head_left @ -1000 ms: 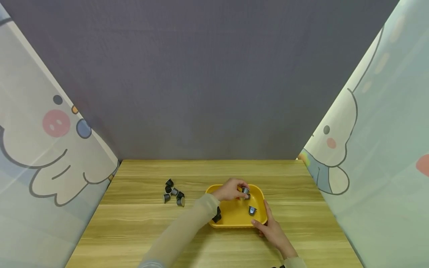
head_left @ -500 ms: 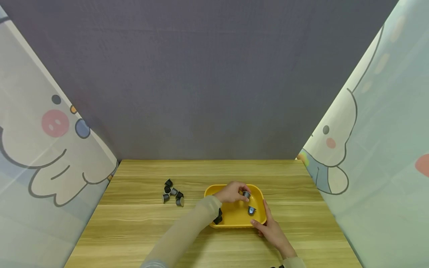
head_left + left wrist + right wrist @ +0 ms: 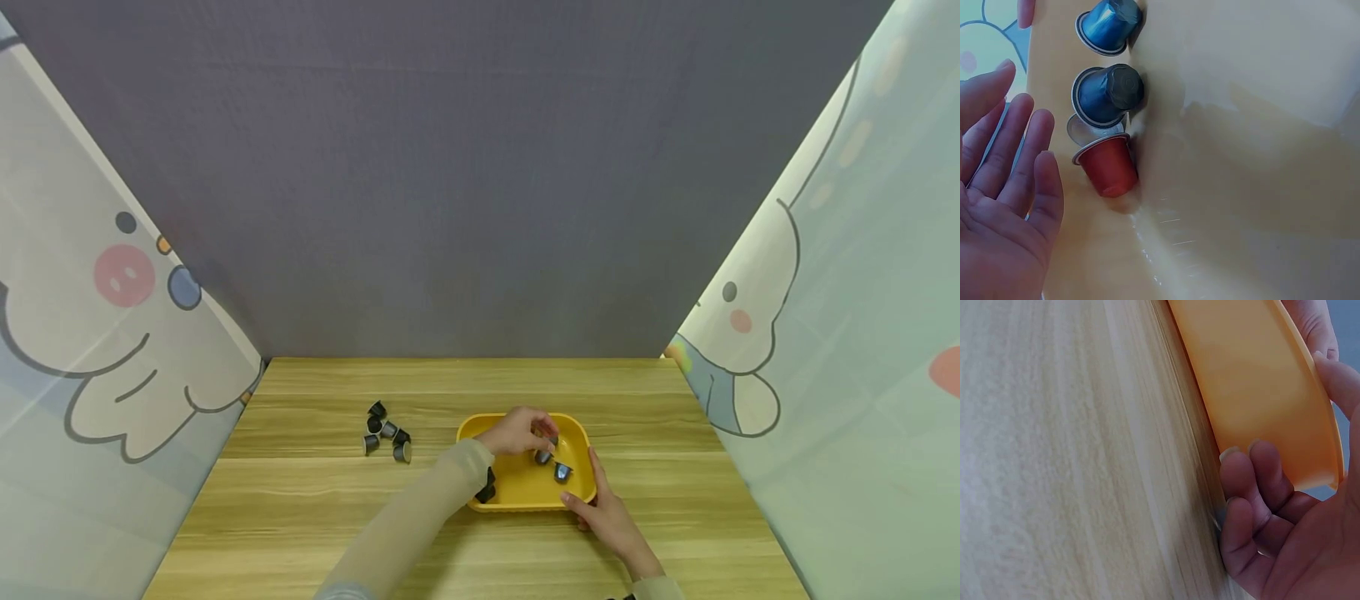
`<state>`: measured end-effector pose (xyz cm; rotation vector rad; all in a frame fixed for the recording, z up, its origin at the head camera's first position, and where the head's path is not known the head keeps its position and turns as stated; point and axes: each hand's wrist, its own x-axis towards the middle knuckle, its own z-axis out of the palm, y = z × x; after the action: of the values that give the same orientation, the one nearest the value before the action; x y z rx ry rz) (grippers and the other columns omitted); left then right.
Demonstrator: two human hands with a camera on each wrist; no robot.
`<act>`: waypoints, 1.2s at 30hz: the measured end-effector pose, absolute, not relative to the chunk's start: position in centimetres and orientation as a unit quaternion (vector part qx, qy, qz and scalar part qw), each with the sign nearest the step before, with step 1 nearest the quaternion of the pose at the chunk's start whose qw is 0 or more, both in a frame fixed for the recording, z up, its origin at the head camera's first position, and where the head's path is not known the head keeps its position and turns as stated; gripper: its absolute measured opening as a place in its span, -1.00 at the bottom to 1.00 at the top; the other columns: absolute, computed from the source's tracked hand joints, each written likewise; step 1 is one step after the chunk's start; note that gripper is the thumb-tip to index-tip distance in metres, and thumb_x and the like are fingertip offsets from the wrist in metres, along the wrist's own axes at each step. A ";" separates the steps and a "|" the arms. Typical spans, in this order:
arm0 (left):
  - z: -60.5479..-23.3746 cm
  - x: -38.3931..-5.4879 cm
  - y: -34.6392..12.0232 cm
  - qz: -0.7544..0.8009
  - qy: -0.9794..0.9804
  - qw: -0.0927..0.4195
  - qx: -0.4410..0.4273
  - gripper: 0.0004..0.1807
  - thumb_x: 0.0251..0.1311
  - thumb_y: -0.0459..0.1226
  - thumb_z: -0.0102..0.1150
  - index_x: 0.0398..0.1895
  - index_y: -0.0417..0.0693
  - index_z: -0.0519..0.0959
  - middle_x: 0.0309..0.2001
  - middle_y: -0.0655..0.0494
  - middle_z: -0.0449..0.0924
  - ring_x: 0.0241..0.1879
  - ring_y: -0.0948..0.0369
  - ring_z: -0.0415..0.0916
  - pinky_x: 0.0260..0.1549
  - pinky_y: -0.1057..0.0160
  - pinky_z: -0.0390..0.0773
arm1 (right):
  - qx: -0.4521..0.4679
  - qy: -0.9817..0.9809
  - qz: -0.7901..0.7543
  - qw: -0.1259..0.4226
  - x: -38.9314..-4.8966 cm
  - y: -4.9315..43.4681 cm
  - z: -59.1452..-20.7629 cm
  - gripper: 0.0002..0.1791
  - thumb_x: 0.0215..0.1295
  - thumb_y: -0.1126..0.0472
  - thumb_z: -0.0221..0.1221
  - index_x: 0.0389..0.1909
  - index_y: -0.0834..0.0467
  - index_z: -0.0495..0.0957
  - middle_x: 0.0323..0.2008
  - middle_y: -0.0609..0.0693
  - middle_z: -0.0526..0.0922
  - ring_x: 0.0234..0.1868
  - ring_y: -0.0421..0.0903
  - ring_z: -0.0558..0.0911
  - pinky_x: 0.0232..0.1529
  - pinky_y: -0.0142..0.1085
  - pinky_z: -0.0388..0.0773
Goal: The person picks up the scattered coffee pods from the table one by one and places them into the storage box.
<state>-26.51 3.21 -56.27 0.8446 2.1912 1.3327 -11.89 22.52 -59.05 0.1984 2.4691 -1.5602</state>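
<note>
My left hand (image 3: 517,431) reaches over a yellow tray (image 3: 528,487), fingers loosely extended with nothing between them. Just below its fingertips lies a coffee capsule (image 3: 543,457), with a dark blue one (image 3: 562,472) nearer the tray's front. In the left wrist view, a bright blue capsule (image 3: 1110,25), a dark blue capsule (image 3: 1107,94) and a red capsule (image 3: 1109,165) lie in a row beside the hand (image 3: 1010,200). A pale, clear-looking piece (image 3: 1092,130) is partly hidden behind the red one. My right hand (image 3: 611,517) holds the tray's near right corner, thumb on the rim.
Black capsules (image 3: 486,486) sit at the tray's left end, partly covered by the left sleeve (image 3: 420,508). Several dark capsules (image 3: 387,429) lie in a loose group on the wooden table (image 3: 300,475), left of the tray. A grey wall (image 3: 465,208) stands behind the table.
The left hand has let go of the capsule it pinched half a second ago. That capsule now lies slightly nearer and left in the tray. The right hand stays on the corner.
</note>
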 end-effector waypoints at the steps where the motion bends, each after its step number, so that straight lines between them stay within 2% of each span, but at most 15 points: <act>1: -56.2 -26.5 3.2 0.483 0.791 0.219 0.305 -0.75 0.22 -0.34 0.37 -0.04 -0.17 0.65 -0.21 0.32 0.63 -0.19 0.38 0.56 -0.15 0.36 0.57 | 0.067 0.839 -0.530 0.106 -11.9 22.5 -59.0 0.11 0.33 -0.01 0.30 0.61 -0.14 -0.32 -0.65 0.02 0.46 -0.56 -0.06 0.50 -0.49 -0.27 0.51; 11: -55.6 -26.4 3.0 0.488 0.785 0.211 0.318 -0.74 0.26 -0.32 0.34 -0.03 -0.23 0.64 -0.23 0.30 0.64 -0.24 0.37 0.56 -0.20 0.36 0.57 | 0.069 0.840 -0.527 0.107 -11.8 22.4 -59.0 0.10 0.33 -0.01 0.29 0.61 -0.13 -0.32 -0.63 0.03 0.47 -0.54 -0.05 0.52 -0.47 -0.26 0.52; 22: -55.3 -26.3 3.0 0.497 0.782 0.212 0.311 -0.78 0.28 -0.32 0.31 -0.05 -0.21 0.65 -0.26 0.28 0.64 -0.30 0.36 0.55 -0.27 0.36 0.56 | 0.077 0.840 -0.528 0.101 -11.8 22.4 -59.0 0.10 0.32 0.01 0.30 0.61 -0.13 -0.29 -0.58 0.05 0.51 -0.54 -0.05 0.50 -0.48 -0.26 0.51; 30: -55.0 -26.3 2.8 0.493 0.780 0.207 0.325 -0.75 0.33 -0.29 0.27 -0.02 -0.24 0.64 -0.27 0.29 0.64 -0.31 0.36 0.55 -0.29 0.36 0.57 | 0.073 0.840 -0.528 0.104 -11.8 22.3 -58.9 0.10 0.34 0.00 0.29 0.61 -0.14 -0.32 -0.66 0.01 0.44 -0.55 -0.05 0.51 -0.48 -0.27 0.53; 36: -54.9 -26.3 2.8 0.497 0.777 0.202 0.330 -0.76 0.35 -0.28 0.25 -0.02 -0.25 0.65 -0.27 0.27 0.63 -0.30 0.35 0.55 -0.29 0.36 0.56 | 0.071 0.841 -0.527 0.104 -11.8 22.3 -58.7 0.10 0.33 -0.02 0.29 0.61 -0.14 -0.32 -0.64 0.01 0.44 -0.56 -0.06 0.50 -0.48 -0.27 0.53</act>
<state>-26.28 2.80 -54.90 0.9211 2.1678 1.3881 -11.76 22.25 -58.69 0.2080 2.4797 -1.5540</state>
